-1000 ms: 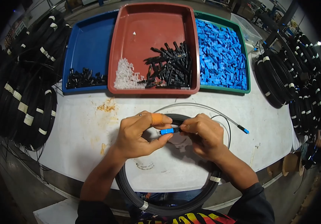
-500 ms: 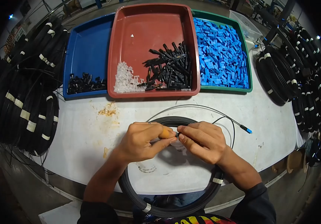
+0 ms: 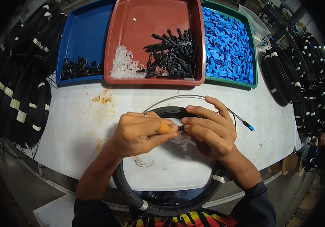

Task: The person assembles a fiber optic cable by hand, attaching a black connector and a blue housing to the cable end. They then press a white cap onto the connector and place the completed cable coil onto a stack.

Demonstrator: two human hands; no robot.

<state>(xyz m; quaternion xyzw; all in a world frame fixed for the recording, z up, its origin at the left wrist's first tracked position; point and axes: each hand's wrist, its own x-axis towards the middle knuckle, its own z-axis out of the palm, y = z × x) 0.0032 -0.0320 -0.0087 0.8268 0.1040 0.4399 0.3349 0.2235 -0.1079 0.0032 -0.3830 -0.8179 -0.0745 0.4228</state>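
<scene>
A small black connector piece (image 3: pixel 181 128) sits between my two hands, above the far side of a black cable coil (image 3: pixel 170 209). My left hand (image 3: pixel 137 132), with orange tape round one finger, is closed in a pinch on its left end. My right hand (image 3: pixel 215 132) pinches its right end, while its upper fingers are lifted and spread; the thumb is mostly hidden. From the coil a cable loops out to the right and ends in a black connector with a blue tip (image 3: pixel 251 128), lying on the table.
A blue tray (image 3: pixel 84 34) holds black parts. In the red tray (image 3: pixel 151 22) are white clips (image 3: pixel 126 66) and black connector bodies (image 3: pixel 175 56). The green tray (image 3: pixel 255 81) is filled with blue pieces (image 3: pixel 228 47). Taped cable coils stand left (image 3: pixel 14 98) and right (image 3: pixel 279 77).
My right hand's upper fingers have lifted and spread away from the connector. More of the black piece shows between my hands. The view has shifted, so the trays sit higher.
</scene>
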